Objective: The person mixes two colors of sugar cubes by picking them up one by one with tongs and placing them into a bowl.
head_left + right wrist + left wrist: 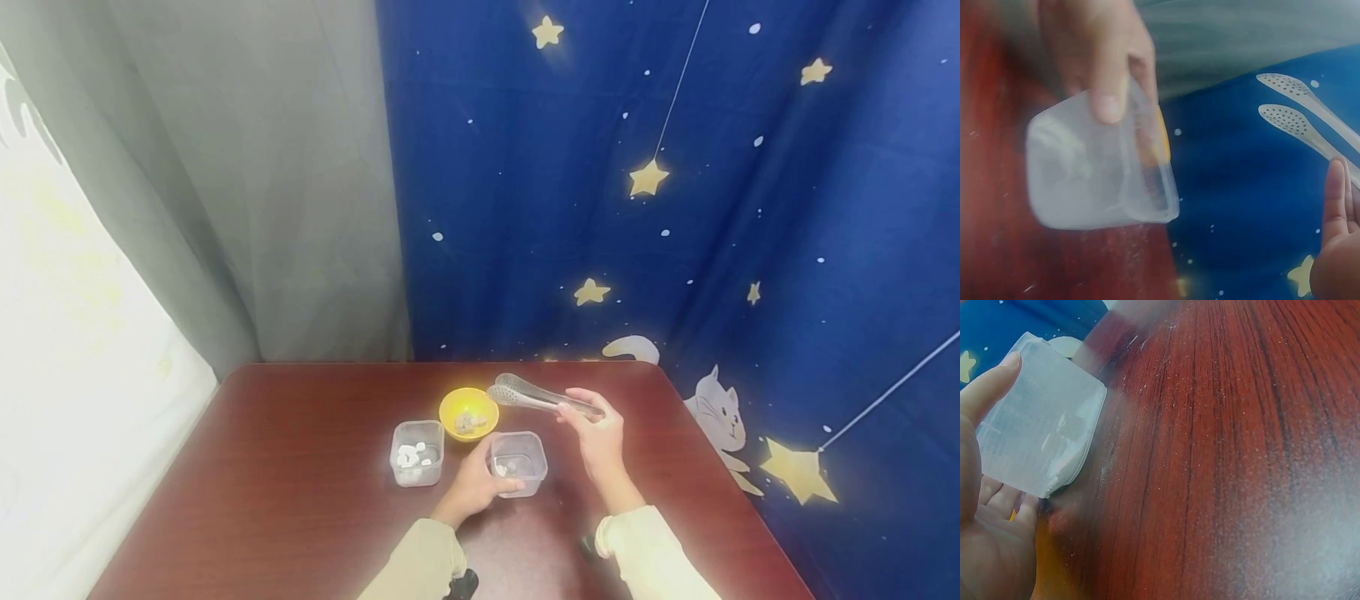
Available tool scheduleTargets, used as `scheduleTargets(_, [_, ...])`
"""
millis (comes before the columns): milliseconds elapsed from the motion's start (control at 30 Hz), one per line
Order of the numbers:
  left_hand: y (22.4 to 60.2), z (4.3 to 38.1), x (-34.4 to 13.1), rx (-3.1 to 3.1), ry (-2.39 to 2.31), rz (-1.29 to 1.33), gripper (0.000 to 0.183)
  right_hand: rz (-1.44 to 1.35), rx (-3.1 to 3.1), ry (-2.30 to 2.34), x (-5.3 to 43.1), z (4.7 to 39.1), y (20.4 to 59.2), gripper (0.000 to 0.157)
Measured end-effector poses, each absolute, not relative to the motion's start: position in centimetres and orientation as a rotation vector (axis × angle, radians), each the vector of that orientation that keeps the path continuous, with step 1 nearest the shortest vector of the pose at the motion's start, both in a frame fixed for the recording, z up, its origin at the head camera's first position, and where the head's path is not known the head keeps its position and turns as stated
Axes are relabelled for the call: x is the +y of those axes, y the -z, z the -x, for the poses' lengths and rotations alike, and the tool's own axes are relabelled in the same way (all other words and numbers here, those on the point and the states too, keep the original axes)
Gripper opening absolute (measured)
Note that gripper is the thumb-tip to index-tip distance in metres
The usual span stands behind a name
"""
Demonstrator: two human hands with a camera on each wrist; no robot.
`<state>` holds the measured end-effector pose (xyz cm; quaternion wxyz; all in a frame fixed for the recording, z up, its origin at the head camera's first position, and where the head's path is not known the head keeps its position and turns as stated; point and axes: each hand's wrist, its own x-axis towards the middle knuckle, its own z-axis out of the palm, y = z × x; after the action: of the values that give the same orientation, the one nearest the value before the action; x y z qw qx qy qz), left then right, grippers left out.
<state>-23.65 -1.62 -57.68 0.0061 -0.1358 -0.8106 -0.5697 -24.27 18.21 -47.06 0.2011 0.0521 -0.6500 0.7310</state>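
Yellow bowl [452, 409] lies left of the right hand [601, 434]

On the reddish-brown counter [322, 467], the left hand [474, 482] grips a clear tub [533, 483] just beside the bowl; a second tub [397, 457] stands farther left. The right hand, farther from the bowl, is clamped on metal tongs [525, 401], long axis pointing leftward, perforated tips apart near the bowl's right rim. Small pieces [407, 456] lie in all three containers

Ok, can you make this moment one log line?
left hand: grips clear tub | right hand: holds metal tongs, tips apart | yellow bowl: pale pieces inside | second tub: white pieces inside
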Motion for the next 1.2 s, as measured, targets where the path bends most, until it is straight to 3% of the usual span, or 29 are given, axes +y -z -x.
scheduleTargets(633, [57.6, 23.4, -1.5, -2.576, 1.739, 0.395, 0.091, -0.06, -2.092, -1.967, 20.0, 21.3, 47.7, 0.025])
scheduleTargets(967, [57.6, 23.6, -1.6, -2.518, 1.79, 0.431, 0.079, -0.076, -2.162, -1.94, 21.6, 22.3, 51.1, 0.028])
scheduleTargets(1200, [57.6, 23.7, -1.6, -2.53, 1.799, 0.433, 0.076, -0.087, -2.257, -1.825, 21.3, 22.5, 51.5, 0.019])
